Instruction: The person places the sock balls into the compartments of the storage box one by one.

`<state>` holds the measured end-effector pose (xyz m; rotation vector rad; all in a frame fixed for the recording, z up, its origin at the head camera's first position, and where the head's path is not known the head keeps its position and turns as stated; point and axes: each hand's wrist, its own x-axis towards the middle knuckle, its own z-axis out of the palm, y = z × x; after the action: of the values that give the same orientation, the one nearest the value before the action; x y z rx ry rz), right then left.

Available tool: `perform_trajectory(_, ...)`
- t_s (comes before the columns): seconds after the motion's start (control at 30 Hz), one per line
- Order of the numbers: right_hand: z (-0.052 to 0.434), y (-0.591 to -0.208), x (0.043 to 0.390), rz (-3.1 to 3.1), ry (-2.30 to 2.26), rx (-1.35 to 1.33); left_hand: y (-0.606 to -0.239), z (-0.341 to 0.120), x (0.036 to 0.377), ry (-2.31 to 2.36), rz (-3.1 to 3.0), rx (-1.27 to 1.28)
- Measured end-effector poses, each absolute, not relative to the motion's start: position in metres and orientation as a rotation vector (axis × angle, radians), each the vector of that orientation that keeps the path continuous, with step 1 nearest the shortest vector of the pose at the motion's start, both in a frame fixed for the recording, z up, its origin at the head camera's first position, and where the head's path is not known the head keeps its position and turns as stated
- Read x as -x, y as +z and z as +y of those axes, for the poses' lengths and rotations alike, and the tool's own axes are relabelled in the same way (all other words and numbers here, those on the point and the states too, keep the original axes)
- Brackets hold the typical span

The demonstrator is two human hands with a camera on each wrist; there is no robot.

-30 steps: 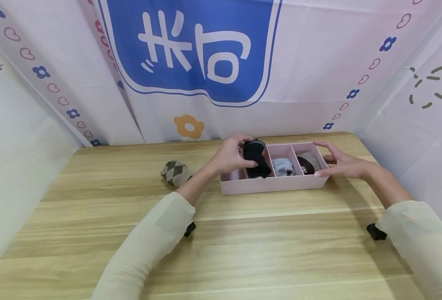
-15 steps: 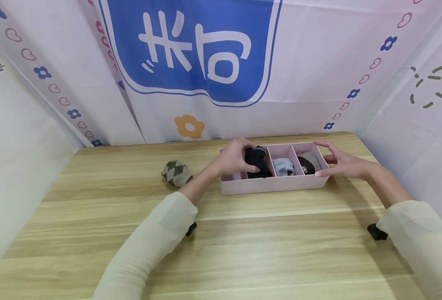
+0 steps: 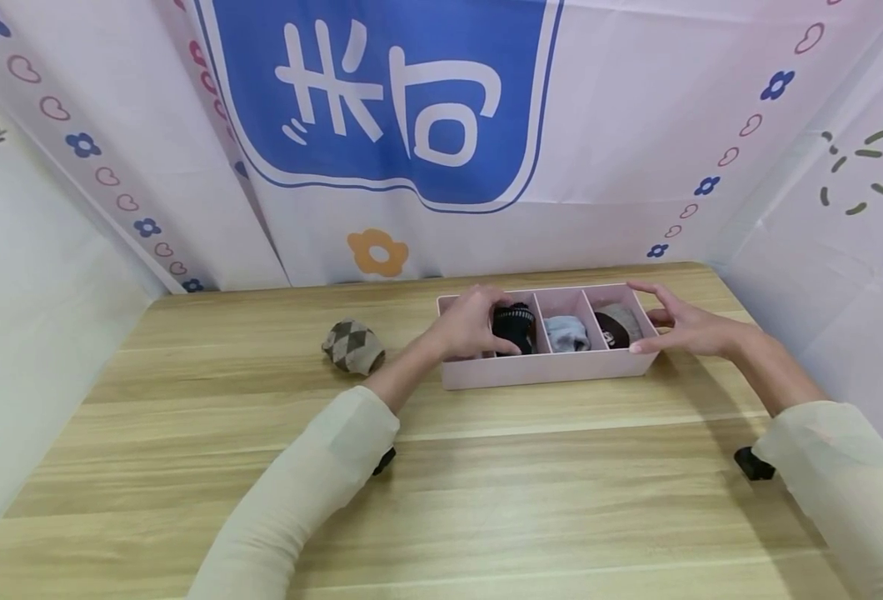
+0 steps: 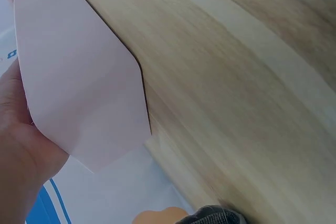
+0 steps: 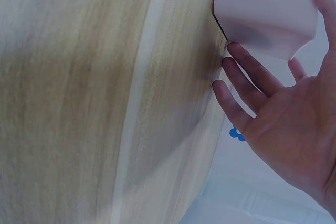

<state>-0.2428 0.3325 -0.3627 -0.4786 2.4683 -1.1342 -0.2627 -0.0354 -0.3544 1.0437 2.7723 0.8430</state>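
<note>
A pink divided box [image 3: 539, 371] stands at the far middle of the wooden table. My left hand [image 3: 475, 327] grips a rolled black sock [image 3: 516, 327] down inside the box's second compartment from the left. A pale blue sock [image 3: 566, 333] and a brown sock [image 3: 612, 328] fill the two compartments to the right. My right hand [image 3: 677, 327] rests open against the box's right end, fingers spread. In the right wrist view the hand [image 5: 294, 119] touches the box corner [image 5: 268, 14]. The left wrist view shows the box's outer wall [image 4: 79, 77].
A rolled grey argyle sock [image 3: 351, 345] lies on the table [image 3: 441, 500] left of the box; its edge shows in the left wrist view [image 4: 215, 216]. Printed cloth walls close in the back and both sides.
My left hand has lowered the black sock from above the box rim down into the compartment. The right hand has stayed at the box's end.
</note>
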Motion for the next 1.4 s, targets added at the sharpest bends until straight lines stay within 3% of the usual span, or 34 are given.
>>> perform_trajectory(0.9,0.332,-0.362,0.243,2.457,-1.141,0.471,-0.343,-0.057,0.246,0.925,2.721,-1.047)
perform_trajectory(1.4,0.333,-0.361,0.241,2.46,-1.124,0.468,-0.33,-0.102,0.227,1.207,2.762,-1.026)
